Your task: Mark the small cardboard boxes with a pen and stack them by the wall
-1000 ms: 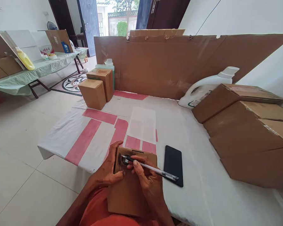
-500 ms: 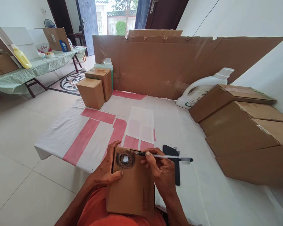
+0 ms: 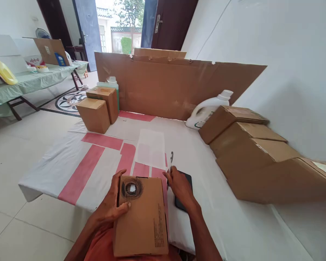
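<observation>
A small brown cardboard box rests on my lap, tilted up toward me. Dark scribbled rings on its top left surround a small whitish patch. My left hand grips the box's left edge, thumb on the front face and fingers behind. Just off the box's right edge, my right hand is closed around a pen, whose far end points up and away; the rest of it is partly hidden and blurred. Beneath that hand lies a black, flat, phone-like thing.
A white sheet with red stripes covers the table. A sheet of white paper lies ahead. Brown boxes stand at left and right, a white jug beside the latter. A large cardboard panel rises behind.
My right hand has drawn the pen off the box face and turned it from lying sideways to pointing up. The whole view has shifted; my left hand keeps its hold.
</observation>
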Tool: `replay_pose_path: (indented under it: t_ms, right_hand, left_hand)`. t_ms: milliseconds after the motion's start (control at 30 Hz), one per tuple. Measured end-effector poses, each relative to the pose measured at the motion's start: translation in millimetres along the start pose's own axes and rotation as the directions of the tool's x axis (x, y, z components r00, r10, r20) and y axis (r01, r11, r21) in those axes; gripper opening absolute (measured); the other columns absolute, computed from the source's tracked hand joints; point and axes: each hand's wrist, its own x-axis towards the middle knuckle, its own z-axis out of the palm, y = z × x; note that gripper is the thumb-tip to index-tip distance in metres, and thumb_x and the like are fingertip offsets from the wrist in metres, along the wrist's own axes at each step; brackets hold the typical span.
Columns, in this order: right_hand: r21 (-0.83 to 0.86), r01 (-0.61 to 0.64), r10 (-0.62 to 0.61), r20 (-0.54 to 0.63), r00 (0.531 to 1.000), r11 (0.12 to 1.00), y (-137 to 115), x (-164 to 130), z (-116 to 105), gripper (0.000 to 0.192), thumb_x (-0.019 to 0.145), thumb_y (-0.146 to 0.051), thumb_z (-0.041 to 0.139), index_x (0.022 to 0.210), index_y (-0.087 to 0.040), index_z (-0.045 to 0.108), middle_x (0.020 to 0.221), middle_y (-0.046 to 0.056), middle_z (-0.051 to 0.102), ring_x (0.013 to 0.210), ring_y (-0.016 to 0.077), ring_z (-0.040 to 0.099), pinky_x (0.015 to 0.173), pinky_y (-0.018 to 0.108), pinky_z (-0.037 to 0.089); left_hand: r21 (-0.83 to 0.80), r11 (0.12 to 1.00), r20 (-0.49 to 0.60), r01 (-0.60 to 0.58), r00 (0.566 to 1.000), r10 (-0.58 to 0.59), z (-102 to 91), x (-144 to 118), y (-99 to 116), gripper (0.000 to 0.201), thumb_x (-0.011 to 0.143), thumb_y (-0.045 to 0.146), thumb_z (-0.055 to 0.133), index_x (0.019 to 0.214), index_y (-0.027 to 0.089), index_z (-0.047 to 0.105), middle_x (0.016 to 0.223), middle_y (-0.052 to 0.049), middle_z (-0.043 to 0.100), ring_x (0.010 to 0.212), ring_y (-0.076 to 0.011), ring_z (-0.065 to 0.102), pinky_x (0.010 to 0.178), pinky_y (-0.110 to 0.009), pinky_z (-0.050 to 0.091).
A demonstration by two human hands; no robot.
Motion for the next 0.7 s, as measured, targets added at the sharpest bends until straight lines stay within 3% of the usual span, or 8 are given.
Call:
replay_pose_path:
  t_ms: [133, 400, 467, 533, 600, 700]
  right_hand:
    - [-0.219, -0.011, 0.045, 0.149, 0.988, 0.976, 5, -10, 23, 0.023, 0.103, -0.031, 0.046, 0.081, -0.025, 0.046, 0.069, 0.004, 0.062, 0.068, 0.0251, 0.065, 0.058, 0.030, 0.027]
    - [-0.368, 0.012, 0.087, 0.251, 0.964, 0.930, 7, -16, 25, 0.031, 0.107, -0.040, 0.028, 0.095, -0.024, 0.052, 0.082, 0.013, 0.073, 0.077, 0.0332, 0.072, 0.062, 0.036, 0.043]
    - [-0.360, -0.020, 0.090, 0.177, 0.980, 0.933, 12, -21, 21, 0.038, 0.107, -0.046, 0.026, 0.103, -0.022, 0.055, 0.100, 0.018, 0.073, 0.090, 0.0358, 0.072, 0.065, 0.040, 0.049]
    - [-0.382, -0.116, 0.131, 0.013, 0.991, 0.917, 20, -29, 15, 0.051, 0.104, -0.058, 0.028, 0.115, -0.018, 0.058, 0.119, 0.025, 0.068, 0.112, 0.0425, 0.067, 0.072, 0.047, 0.054]
    - [-0.419, -0.250, 0.220, -0.119, 0.968, 0.873, 30, -37, 9, 0.071, 0.097, -0.072, 0.035, 0.123, -0.011, 0.059, 0.126, 0.033, 0.061, 0.124, 0.0505, 0.058, 0.080, 0.056, 0.055]
    - [-0.404, -0.378, 0.372, -0.097, 0.923, 0.833, 43, -46, 3, 0.097, 0.085, -0.084, 0.045, 0.128, 0.002, 0.059, 0.122, 0.040, 0.060, 0.120, 0.0562, 0.058, 0.086, 0.063, 0.053]
  left_hand:
    - [0.001, 1.000, -0.035, -0.024, 0.999, 0.024, 1.3, 1, -6, 0.101, 0.074, 0.034, 0.073, 0.159, 0.023, 0.019, 0.150, -0.016, 0.042, 0.132, -0.0366, 0.050, 0.115, -0.056, 0.038]
    - [0.022, 0.997, -0.055, -0.067, 0.996, 0.068, 4.4, 1, -8, 0.107, 0.069, 0.025, 0.077, 0.160, 0.027, 0.022, 0.151, -0.013, 0.040, 0.139, -0.0386, 0.041, 0.119, -0.056, 0.034]
    - [0.011, 0.997, -0.047, -0.072, 0.996, 0.073, 4.5, 1, -7, 0.107, 0.069, 0.024, 0.076, 0.160, 0.027, 0.022, 0.152, -0.013, 0.039, 0.139, -0.0390, 0.041, 0.118, -0.056, 0.034]
    - [0.018, 0.998, -0.047, -0.060, 0.997, 0.061, 4.2, 1, -5, 0.107, 0.066, 0.020, 0.075, 0.160, 0.026, 0.024, 0.154, -0.014, 0.038, 0.140, -0.0398, 0.040, 0.118, -0.056, 0.033]
    - [0.031, 0.999, -0.059, -0.039, 0.997, 0.041, 4.2, 2, -3, 0.107, 0.063, 0.017, 0.073, 0.159, 0.025, 0.025, 0.155, -0.015, 0.036, 0.141, -0.0403, 0.038, 0.118, -0.057, 0.032]
    - [0.026, 0.999, -0.071, -0.020, 0.997, 0.022, 4.6, 3, -1, 0.107, 0.060, 0.016, 0.072, 0.157, 0.024, 0.026, 0.155, -0.015, 0.036, 0.140, -0.0399, 0.039, 0.119, -0.057, 0.031]
